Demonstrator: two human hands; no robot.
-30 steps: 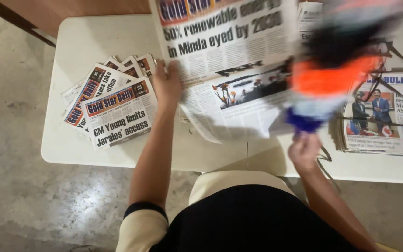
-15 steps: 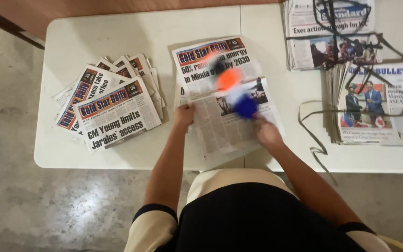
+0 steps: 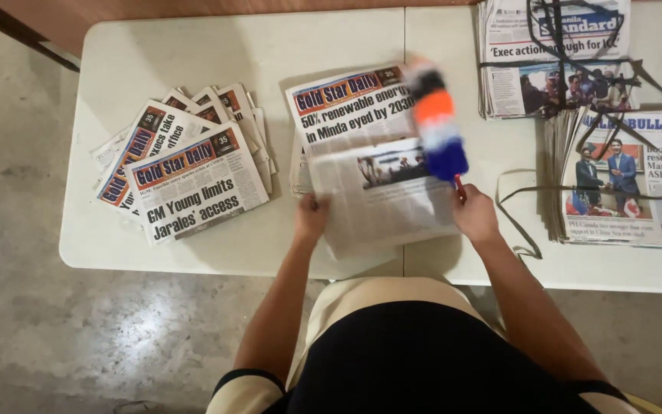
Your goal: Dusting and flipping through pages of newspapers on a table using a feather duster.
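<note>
A newspaper (image 3: 362, 161) lies flat on the white table (image 3: 216, 46) in front of me. My left hand (image 3: 312, 216) grips its lower left corner. My right hand (image 3: 475, 216) rests at its lower right edge and holds the red handle of a fluffy duster (image 3: 437, 123) banded in pink, orange, white and blue. The duster's head lies across the paper's upper right part.
A fanned stack of folded newspapers (image 3: 189, 165) sits to the left. At the right stand two bundles of newspapers (image 3: 622, 176) with dark straps (image 3: 568, 31) over them, one loose strap trailing toward the table's front edge. Bare concrete floor (image 3: 55, 330) lies below.
The newspaper, earlier lifted toward my face, now lies flat on the table. The duster came down with my right hand and shifted to the paper's right side.
</note>
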